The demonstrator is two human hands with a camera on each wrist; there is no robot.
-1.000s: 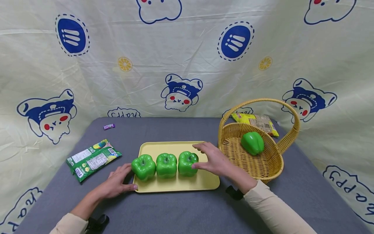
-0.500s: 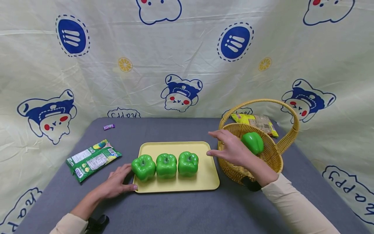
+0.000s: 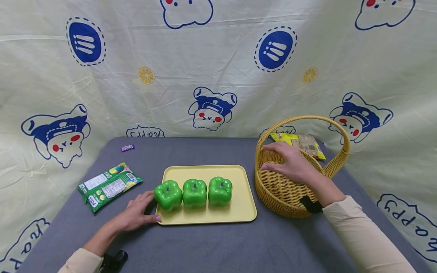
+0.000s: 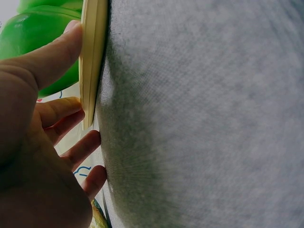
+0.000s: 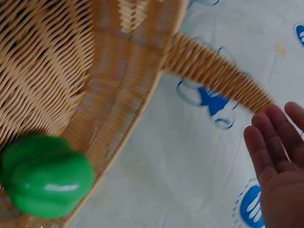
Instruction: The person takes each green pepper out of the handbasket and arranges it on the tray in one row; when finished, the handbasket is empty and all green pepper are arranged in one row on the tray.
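Observation:
Three glossy green bell peppers (image 3: 194,193) stand in a row on the pale yellow tray (image 3: 240,210). My left hand (image 3: 135,214) rests at the tray's near left corner, its thumb and index finger touching the rim in the left wrist view; the other fingers are spread beside it. Over the wicker basket (image 3: 278,199) at the right, my right hand (image 3: 290,163) hovers with fingers apart and nothing in them. Another green bell pepper (image 5: 47,178) lies in the basket, seen in the right wrist view and nearly hidden behind the hand in the head view.
A green snack packet (image 3: 109,186) lies left of the tray, and a small purple wrapped sweet (image 3: 128,148) farther back. Behind the basket is a yellow packet (image 3: 302,144). The basket's tall handle (image 3: 307,117) arches over it. A printed curtain (image 3: 218,57) hangs behind the table.
My right hand has left the rightmost pepper on the tray and moved right, over the basket. The basket shifted slightly at the end. My left hand has stayed put.

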